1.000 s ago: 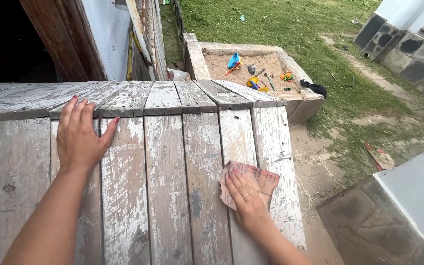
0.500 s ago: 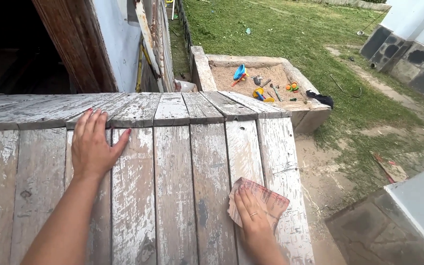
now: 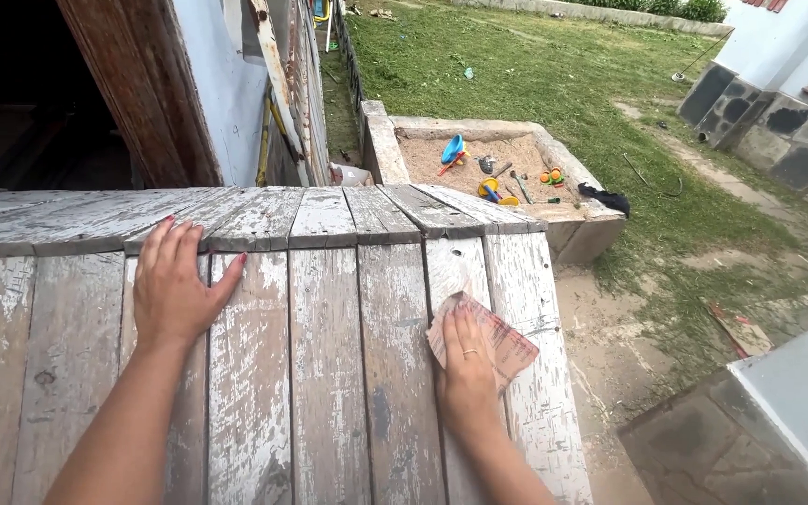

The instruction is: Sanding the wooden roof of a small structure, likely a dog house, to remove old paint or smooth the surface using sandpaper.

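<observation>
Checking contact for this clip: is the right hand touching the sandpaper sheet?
Touching: head view shows the right hand pressed flat on the sandpaper sheet.

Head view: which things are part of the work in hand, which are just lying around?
In use:
- reddish sheet of sandpaper under the right hand
- weathered white-painted wooden plank surface, left hand flat on it

Lying about:
- sandbox with colourful plastic toys
- black cloth on its rim
</observation>
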